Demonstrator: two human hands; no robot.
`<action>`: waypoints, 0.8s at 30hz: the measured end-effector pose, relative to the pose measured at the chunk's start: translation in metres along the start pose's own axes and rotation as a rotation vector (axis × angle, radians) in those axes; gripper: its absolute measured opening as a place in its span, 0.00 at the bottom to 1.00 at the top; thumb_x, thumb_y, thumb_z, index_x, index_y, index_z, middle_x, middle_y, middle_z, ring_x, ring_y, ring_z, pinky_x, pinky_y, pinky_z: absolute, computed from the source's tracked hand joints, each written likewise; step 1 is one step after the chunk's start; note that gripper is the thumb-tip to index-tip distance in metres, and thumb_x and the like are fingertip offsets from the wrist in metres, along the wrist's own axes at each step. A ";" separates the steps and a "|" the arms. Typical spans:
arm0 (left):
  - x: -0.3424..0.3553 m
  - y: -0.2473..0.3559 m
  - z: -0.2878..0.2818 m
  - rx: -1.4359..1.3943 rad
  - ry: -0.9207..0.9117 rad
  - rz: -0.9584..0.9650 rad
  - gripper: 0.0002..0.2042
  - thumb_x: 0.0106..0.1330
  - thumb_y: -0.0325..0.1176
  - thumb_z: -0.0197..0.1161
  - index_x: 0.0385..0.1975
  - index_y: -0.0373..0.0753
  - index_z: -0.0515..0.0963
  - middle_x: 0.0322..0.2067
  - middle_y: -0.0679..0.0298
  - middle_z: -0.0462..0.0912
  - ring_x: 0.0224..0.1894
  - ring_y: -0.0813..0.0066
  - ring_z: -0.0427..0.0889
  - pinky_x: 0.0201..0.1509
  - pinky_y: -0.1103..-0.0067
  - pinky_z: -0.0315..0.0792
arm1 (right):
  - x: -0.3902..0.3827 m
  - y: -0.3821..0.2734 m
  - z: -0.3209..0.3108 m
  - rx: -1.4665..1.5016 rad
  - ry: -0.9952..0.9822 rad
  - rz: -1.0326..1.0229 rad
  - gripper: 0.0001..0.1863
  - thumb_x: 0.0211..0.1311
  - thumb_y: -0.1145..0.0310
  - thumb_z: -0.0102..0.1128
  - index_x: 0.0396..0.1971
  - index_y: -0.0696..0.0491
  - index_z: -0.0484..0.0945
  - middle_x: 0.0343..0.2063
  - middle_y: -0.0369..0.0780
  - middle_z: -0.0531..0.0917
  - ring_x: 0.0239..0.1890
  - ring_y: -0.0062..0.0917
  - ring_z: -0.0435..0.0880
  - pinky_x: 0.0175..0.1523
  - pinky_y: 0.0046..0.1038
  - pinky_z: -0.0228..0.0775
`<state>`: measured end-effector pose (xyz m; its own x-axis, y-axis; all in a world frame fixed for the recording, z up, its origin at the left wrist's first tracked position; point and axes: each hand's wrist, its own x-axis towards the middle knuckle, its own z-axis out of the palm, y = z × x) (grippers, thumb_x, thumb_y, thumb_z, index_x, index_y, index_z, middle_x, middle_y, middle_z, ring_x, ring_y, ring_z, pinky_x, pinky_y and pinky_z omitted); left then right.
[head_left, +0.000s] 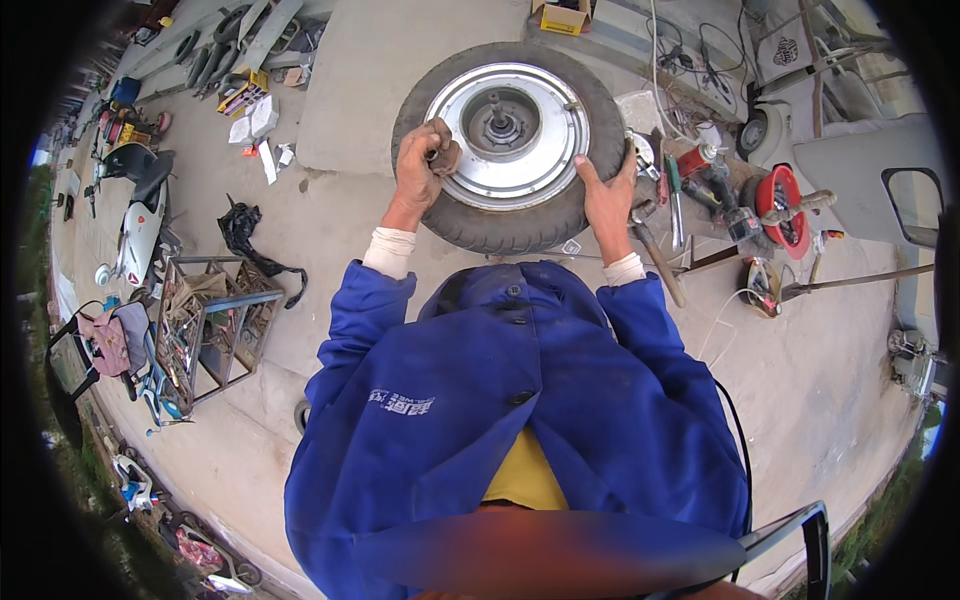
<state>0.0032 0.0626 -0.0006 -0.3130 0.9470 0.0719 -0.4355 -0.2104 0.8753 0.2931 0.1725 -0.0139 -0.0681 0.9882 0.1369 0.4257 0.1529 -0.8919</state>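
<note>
A wheel with a black tyre [455,222] and a silver metal hub [468,172] lies tilted in front of me, an axle stub rising from its centre. At the hub's left rim, my left hand [412,178] is closed around a small brown lump [445,160] that looks like a bunched dirty rag; its exact kind is unclear. My right hand [608,205] grips the tyre's right edge, thumb on the sidewall and fingers along the outer tread, partly hidden. Close to that hand is a hammer [658,255] with a wooden handle.
Tools, a red spray can [696,158], a cordless power tool [740,222] and a red bowl [783,208] of small parts crowd the right side. A metal-frame tool rack [215,320] stands at left, near a black plastic bag [240,230] and a white scooter [140,225]. Loose tyres [210,62] lie far left.
</note>
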 end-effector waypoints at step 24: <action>0.005 -0.005 -0.025 -0.110 -0.093 0.010 0.08 0.75 0.30 0.51 0.39 0.33 0.77 0.29 0.64 0.75 0.32 0.75 0.74 0.38 0.77 0.69 | -0.003 0.016 0.004 0.369 -0.018 0.226 0.63 0.59 0.49 0.82 0.80 0.74 0.53 0.76 0.64 0.65 0.78 0.48 0.66 0.81 0.36 0.57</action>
<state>-0.0172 0.0624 -0.0167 -0.2402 0.9621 0.1292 -0.5240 -0.2405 0.8171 0.2967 0.1716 -0.0308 -0.0273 0.9961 -0.0842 0.0808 -0.0818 -0.9934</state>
